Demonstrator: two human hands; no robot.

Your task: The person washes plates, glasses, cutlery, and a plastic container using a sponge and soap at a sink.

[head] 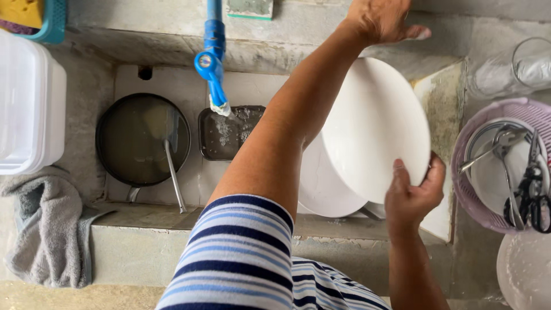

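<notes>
My right hand point(413, 195) grips the lower rim of a large white plate point(373, 126), tilted over the right side of a concrete sink point(172, 49). A second white plate point(324, 186) lies beneath it in the sink. My left arm, in a blue-and-white striped sleeve, crosses over the plates. My left hand point(381, 20) rests on the ledge behind the sink. Its thumb is spread, and its fingers are cut off by the top edge, so any hold is hidden.
A blue tap point(212, 63) hangs over a dark square tray point(227, 135). A dark pan point(143, 140) holds water and a utensil. Right: a pink basket point(470, 201) with a plate, cutlery and scissors, and a glass jar point(516, 72). Left: white containers point(28, 103), grey towel point(46, 229).
</notes>
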